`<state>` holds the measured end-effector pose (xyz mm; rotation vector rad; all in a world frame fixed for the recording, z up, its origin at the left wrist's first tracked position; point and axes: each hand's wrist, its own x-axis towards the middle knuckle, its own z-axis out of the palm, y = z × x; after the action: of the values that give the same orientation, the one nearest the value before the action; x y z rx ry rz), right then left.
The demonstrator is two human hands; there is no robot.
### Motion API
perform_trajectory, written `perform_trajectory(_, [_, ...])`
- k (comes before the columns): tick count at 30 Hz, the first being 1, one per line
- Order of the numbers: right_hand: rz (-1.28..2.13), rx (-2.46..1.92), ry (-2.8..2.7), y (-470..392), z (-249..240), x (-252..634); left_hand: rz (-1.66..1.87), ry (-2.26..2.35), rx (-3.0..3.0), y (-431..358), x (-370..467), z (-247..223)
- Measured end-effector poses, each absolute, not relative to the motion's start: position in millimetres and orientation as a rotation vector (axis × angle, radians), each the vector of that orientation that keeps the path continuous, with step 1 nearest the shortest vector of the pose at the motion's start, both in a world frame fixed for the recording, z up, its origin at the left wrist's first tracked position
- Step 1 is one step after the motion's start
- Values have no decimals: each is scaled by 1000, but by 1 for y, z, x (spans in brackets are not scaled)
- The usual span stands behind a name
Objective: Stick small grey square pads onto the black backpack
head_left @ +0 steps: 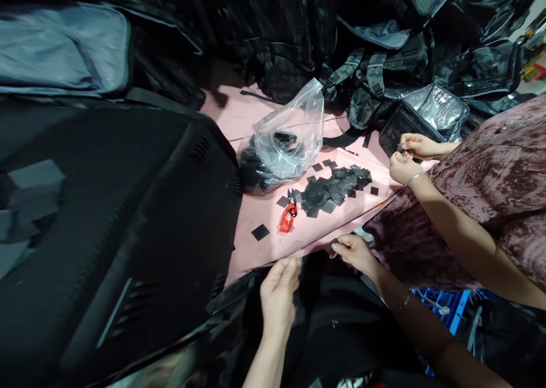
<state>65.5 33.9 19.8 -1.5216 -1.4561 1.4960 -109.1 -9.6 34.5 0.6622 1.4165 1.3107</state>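
My left hand [279,291] is raised just off the front edge of the pink-covered table [260,263]. Its thumb and fingers are pressed together, and whatever is between them is too small or blurred to name. To its right, my right hand [356,252] is closed in a pinch at the same edge; what it pinches cannot be made out. Beyond both hands lies a pile of small black square pieces [328,192], some scattered around it. Small red-handled scissors [288,217] rest against the pile's left end.
A clear plastic bag [290,137] with black contents stands behind the pile. At left, a large black bag [140,217] covers the table. More dark backpacks [294,29] are heaped at the back. A co-worker's hands [405,160] hold a small dark piece at right. A blue crate [456,314] stands below.
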Motion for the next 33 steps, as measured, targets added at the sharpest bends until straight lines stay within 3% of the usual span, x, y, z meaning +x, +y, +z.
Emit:
perform_trajectory(6, [1290, -1581, -1220, 123, 26, 49, 1375, 1011, 235, -24, -128, 41])
perform_trajectory(10, [1434, -1439, -884, 150, 24, 47, 1406, 1034, 153, -32, -130, 39])
perform_trajectory(20, [1980, -925, -504, 36, 17, 64, 1171, 1011, 281, -31, -109, 40])
perform_trajectory(27, [1924, -1116, -882, 7, 25, 38, 1196, 1336, 820, -41, -103, 42])
perform_trajectory(33, [2074, -1174, -1068, 1, 33, 29, 1116, 1603, 1412, -41, -102, 40])
